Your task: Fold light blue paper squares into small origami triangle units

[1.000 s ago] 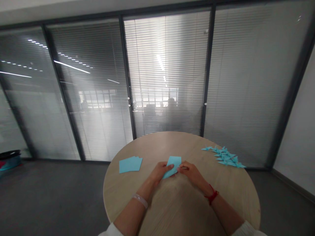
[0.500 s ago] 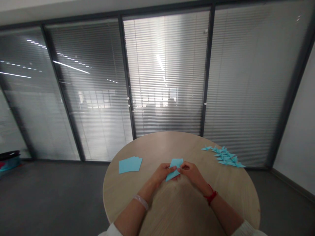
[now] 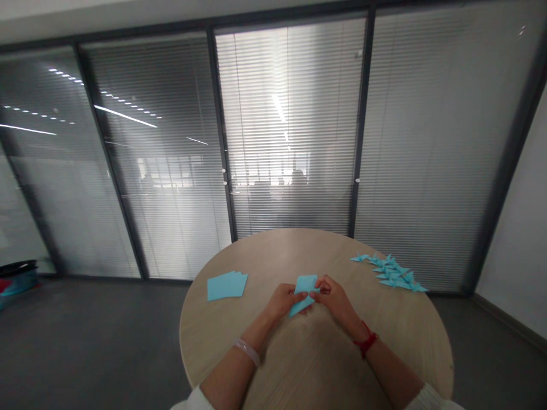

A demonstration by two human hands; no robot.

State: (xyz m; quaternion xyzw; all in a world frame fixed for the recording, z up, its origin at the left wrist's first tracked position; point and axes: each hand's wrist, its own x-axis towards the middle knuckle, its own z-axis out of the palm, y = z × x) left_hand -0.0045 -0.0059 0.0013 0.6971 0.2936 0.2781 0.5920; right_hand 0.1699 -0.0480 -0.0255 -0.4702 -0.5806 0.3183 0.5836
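Paper cranes (image 3: 391,274) and blue squares (image 3: 227,285) lie on a round table (image 3: 205,336) before blinds (image 3: 290,114).

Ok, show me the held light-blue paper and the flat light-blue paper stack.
Held light-blue paper (image 3: 305,283), head view, on its upper end.
Flat light-blue paper stack (image 3: 226,286), head view, on its top sheet.

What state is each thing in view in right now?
left hand, holding the paper's lower part
right hand, pinching the paper's right edge
blue origami paper, folded, held between both hands
blue paper sheets, flat on the table, slightly fanned
paper cranes, folded, lying in a loose cluster
round wooden table, bearing the paper
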